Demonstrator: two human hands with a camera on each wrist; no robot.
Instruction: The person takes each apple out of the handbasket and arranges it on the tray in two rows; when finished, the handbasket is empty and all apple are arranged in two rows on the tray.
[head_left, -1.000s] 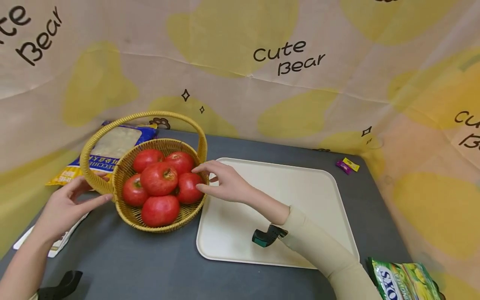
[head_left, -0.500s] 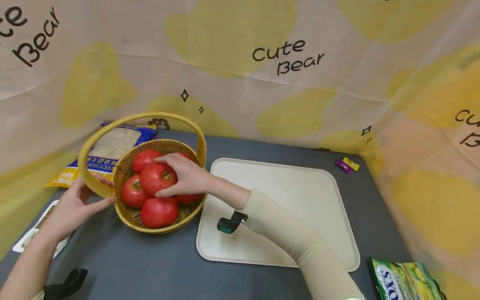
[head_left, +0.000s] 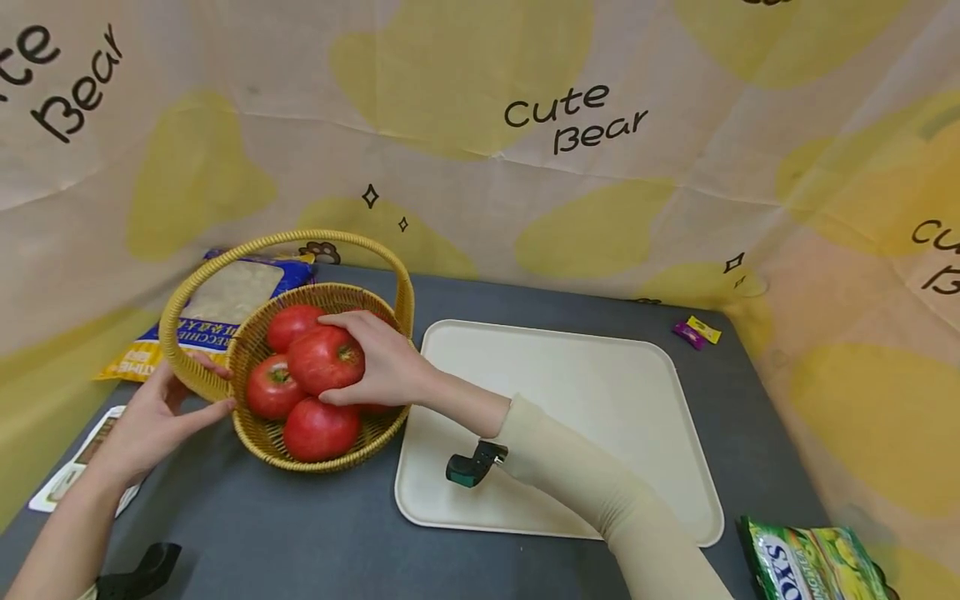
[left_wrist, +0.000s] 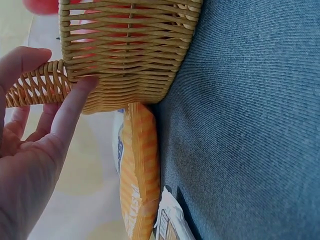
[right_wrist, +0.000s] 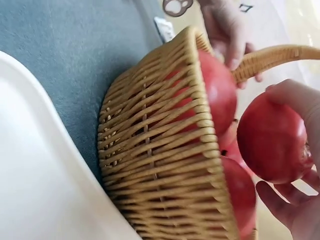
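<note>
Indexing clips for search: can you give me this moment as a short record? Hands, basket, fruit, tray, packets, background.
left hand: holds the basket at the foot of its handle
right hand: grips the top red fruit
other red fruit: inside the basket, some hidden behind the right hand
tray: white, right of the basket, under the right forearm
packets: blue-and-yellow bag behind the basket; green packet near right; purple wrapper and yellow wrapper far right
background: patterned cloth, "Cute Bear" lettering
</note>
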